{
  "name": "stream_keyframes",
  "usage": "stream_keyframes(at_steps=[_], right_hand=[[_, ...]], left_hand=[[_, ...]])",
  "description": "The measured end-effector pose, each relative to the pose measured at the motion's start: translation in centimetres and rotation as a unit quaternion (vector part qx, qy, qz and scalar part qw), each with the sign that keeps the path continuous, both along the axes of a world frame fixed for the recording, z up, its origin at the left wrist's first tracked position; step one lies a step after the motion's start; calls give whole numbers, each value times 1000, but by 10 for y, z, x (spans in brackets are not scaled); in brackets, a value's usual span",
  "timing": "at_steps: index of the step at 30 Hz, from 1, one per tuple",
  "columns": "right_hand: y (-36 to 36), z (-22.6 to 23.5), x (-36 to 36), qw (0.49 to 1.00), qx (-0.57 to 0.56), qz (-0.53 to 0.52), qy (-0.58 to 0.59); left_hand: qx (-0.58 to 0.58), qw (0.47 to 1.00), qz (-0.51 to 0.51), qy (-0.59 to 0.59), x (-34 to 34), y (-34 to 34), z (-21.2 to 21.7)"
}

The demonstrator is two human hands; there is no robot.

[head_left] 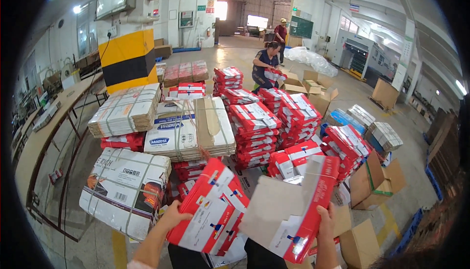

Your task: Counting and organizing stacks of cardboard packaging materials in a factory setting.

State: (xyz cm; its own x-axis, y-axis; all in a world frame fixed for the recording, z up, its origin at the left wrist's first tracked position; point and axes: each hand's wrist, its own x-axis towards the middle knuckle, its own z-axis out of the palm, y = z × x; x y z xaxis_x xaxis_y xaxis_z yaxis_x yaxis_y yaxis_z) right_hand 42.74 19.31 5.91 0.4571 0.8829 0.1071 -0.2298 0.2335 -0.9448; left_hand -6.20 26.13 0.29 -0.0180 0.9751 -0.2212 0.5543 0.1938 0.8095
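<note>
Left hand [172, 216] grips a flat red-and-white carton [210, 210] by its edge; right hand [325, 220] holds a second carton blank [293, 210] half-opened. Beyond both grips, tied stacks [254, 127] remain; most work looks undone.

Both forearms [147, 249] are cut off below; the red-and-white carton [289, 210] hides the right palm.

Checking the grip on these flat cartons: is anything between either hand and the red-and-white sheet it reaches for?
Nothing visible. The left hand already grips the edge of the red-and-white bundle, and the right hand holds the single flattened carton directly, with no wrap or strap between.
</note>
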Motion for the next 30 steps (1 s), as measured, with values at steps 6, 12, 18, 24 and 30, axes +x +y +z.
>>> stream_keyframes(at_steps=[6, 12, 18, 24, 30], right_hand=[[-11, -1, -58, 989, -18, 70, -126], [-18, -45, -125, 961, -37, 156, -226], [-34, -68, -162, 918, -88, 222, -318], [-35, -58, -161, 922, -76, 202, -321], [-48, -50, -166, 938, -57, 254, -227]], left_hand=[[70, 969, 164, -173, 0, -131, -25], [169, 910, 248, -284, 49, -182, -49], [190, 956, 168, -144, 102, -218, -45], [169, 958, 163, -164, 90, -241, -38], [242, 936, 225, 119, 76, -237, -23]])
